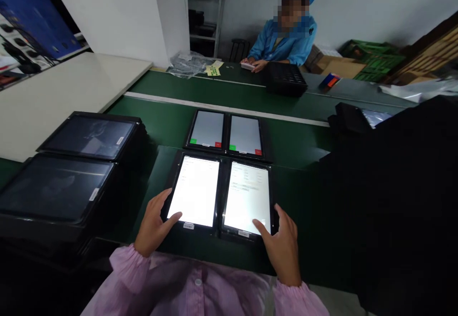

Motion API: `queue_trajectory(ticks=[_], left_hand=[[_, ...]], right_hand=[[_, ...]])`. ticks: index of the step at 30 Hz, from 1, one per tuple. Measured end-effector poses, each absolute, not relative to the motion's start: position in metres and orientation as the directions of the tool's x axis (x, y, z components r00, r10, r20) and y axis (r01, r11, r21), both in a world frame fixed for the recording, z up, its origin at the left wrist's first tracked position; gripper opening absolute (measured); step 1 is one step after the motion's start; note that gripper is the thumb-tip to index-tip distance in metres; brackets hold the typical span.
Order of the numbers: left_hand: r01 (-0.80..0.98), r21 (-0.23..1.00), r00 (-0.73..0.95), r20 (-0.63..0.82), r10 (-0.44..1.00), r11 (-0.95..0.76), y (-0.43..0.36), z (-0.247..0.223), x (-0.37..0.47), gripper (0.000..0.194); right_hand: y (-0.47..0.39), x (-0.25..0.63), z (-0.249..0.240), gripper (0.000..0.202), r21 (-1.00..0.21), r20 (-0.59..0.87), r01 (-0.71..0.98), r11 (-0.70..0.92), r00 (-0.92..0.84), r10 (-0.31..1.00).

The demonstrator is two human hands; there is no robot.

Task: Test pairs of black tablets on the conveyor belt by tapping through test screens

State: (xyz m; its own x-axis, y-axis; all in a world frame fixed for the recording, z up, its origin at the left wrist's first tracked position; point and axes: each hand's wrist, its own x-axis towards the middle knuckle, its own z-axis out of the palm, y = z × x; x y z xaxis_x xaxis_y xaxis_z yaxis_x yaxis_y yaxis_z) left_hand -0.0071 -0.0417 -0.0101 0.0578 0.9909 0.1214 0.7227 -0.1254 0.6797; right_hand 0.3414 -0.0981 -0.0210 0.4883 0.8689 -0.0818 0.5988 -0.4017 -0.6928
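Two tablets with lit white screens lie side by side on the green bench. My left hand (155,223) rests at the lower left edge of the left tablet (196,189), thumb and fingers spread. At the lower right corner of the right tablet (247,197) is my right hand (281,239), its thumb over the screen and its fingers along the side, spread apart. Just behind them lie two more tablets, the left one (207,127) and the right one (245,132), with grey screens and green and red squares at the bottom.
Stacks of dark-screened tablets (53,187) stand at the left. Across the bench sits a person in blue (296,44), holding a small pale object, beside a black tray (286,78). A large black shape (404,201) fills the right.
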Motion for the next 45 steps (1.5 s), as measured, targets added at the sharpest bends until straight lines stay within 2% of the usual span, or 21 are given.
queue_trajectory(ticks=[6,15,19,25,31,34,37,39,42,43,45], left_hand=[[0.729,0.678,-0.103,0.237,0.966,-0.089,-0.037,-0.023,0.006,0.051],[0.712,0.692,-0.111,0.276,0.955,-0.117,-0.035,-0.026,0.006,0.051],[0.715,0.691,-0.107,0.265,0.958,-0.111,-0.034,-0.021,0.007,0.049],[0.662,0.743,-0.131,0.25,0.959,-0.104,-0.035,-0.018,0.009,0.042],[0.621,0.782,-0.139,0.17,0.976,-0.048,-0.04,-0.015,-0.001,0.049],[0.627,0.777,-0.102,0.154,0.983,-0.057,-0.041,-0.01,-0.01,0.051],[0.715,0.685,-0.011,0.206,0.979,-0.136,-0.045,-0.001,-0.008,0.061],[0.804,0.549,0.112,0.239,0.965,-0.229,-0.053,0.004,0.005,0.068],[0.846,0.388,0.299,0.223,0.928,-0.366,-0.071,0.009,0.035,0.077],[0.829,0.377,0.36,0.206,0.91,-0.413,-0.078,0.01,0.044,0.078],[0.76,0.403,0.489,0.164,0.857,-0.51,-0.09,0.011,0.058,0.075]], right_hand=[[-0.093,0.333,-0.022,0.095,-0.684,-0.023,0.605,-0.408,0.541,0.841],[-0.092,0.332,-0.02,0.095,-0.685,-0.01,0.608,-0.403,0.545,0.839],[-0.093,0.331,-0.02,0.093,-0.694,-0.009,0.599,-0.4,0.548,0.836],[-0.093,0.33,-0.025,0.076,-0.764,-0.016,0.52,-0.381,0.575,0.818],[-0.102,0.338,-0.034,0.08,-0.785,-0.073,0.478,-0.394,0.56,0.825],[-0.105,0.339,-0.033,0.08,-0.787,-0.056,0.494,-0.37,0.539,0.84],[-0.103,0.323,-0.023,0.077,-0.745,0.134,0.628,-0.223,0.469,0.873],[-0.1,0.305,-0.016,0.068,-0.689,0.228,0.722,-0.061,0.295,0.928],[-0.098,0.291,-0.012,0.052,-0.647,0.193,0.756,0.1,0.034,0.981],[-0.098,0.293,-0.013,0.049,-0.638,0.191,0.763,0.109,0.02,0.981],[-0.101,0.302,-0.015,0.045,-0.629,0.231,0.775,0.058,0.115,0.966]])
